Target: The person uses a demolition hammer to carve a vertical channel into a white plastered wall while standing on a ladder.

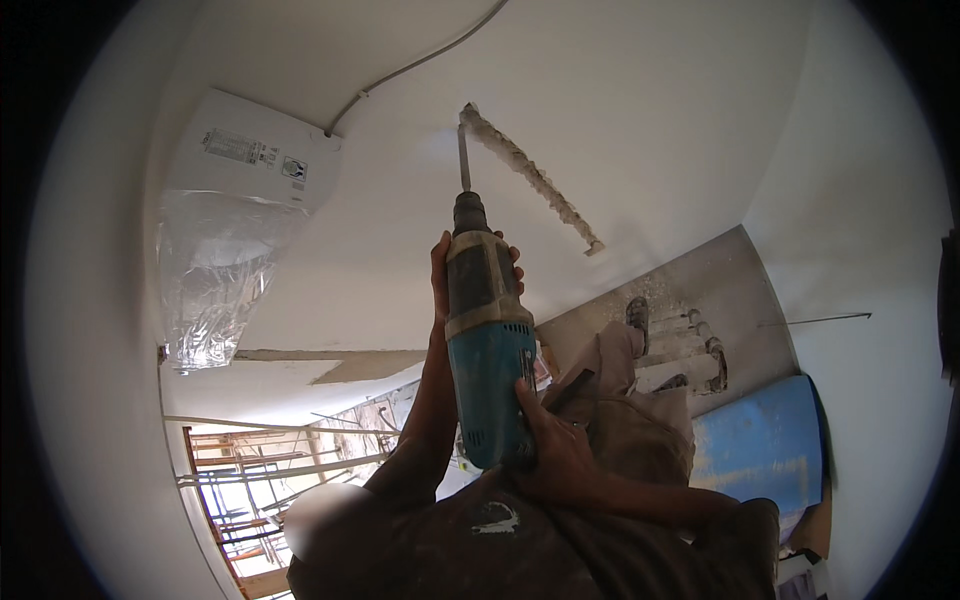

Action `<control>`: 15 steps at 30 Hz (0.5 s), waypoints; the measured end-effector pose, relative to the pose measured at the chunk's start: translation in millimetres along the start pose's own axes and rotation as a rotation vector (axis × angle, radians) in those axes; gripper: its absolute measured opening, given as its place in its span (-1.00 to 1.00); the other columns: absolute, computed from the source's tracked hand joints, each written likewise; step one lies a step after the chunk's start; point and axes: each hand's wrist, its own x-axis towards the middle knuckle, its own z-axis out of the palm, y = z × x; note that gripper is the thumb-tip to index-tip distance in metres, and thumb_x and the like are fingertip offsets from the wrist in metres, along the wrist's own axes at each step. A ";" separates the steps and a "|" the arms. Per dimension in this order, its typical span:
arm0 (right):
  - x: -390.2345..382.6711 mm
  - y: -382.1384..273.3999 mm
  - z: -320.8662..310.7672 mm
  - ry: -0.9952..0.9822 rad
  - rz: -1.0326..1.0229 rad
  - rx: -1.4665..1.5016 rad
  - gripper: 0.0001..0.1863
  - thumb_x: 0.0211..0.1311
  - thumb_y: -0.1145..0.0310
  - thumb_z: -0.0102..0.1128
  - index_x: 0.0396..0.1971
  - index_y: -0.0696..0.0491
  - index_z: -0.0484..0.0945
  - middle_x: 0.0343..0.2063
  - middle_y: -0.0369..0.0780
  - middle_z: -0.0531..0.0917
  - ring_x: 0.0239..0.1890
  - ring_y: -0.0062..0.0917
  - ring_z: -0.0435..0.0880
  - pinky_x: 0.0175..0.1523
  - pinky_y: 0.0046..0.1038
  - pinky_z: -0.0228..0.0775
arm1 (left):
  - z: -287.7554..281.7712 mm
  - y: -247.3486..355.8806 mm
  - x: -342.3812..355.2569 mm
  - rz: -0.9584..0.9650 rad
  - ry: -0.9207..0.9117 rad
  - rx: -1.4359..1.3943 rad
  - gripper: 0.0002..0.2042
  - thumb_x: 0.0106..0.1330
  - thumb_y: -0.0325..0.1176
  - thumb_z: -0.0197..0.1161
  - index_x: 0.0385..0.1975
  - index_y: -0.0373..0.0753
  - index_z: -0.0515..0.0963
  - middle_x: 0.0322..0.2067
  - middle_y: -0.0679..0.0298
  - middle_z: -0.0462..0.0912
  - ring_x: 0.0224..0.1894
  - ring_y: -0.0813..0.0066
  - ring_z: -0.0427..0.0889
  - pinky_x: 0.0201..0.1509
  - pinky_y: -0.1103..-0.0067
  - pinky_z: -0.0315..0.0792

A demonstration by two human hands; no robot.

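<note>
A teal and black demolition hammer (490, 370), dusty round its front housing, is held up in front of me with its bit toward the wall. My left hand (440, 275) wraps the front housing behind the chuck, fingers showing on both sides. Closed at the rear end is my right hand (560, 450), its thumb lying along the body; the handle itself is mostly hidden. The steel chisel bit (464, 160) reaches the top end of a rough groove (530, 172) cut slantwise into the white wall (660, 120). Whether the tip presses in is too small to tell.
A white wall unit (255, 150), partly wrapped in clear plastic (215, 270), hangs at left. A grey cable (420, 50) runs above. Below are a rung-like platform (680, 350) under my feet, a blue panel (760, 440) and a thin rod (820, 319). A window opening (250, 480) shows scaffolding.
</note>
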 end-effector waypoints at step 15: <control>14.6 -0.7 0.7 -0.058 0.104 -0.094 0.13 -0.07 0.26 0.43 0.48 -0.06 -0.14 -0.06 0.03 0.59 -0.04 -0.10 0.63 0.00 -0.16 0.49 | -7.4 9.4 14.4 -0.011 -0.041 0.037 -0.32 0.31 0.29 -0.04 0.07 -0.26 0.42 -0.10 -0.02 0.54 -0.13 0.07 0.62 -0.07 0.21 0.58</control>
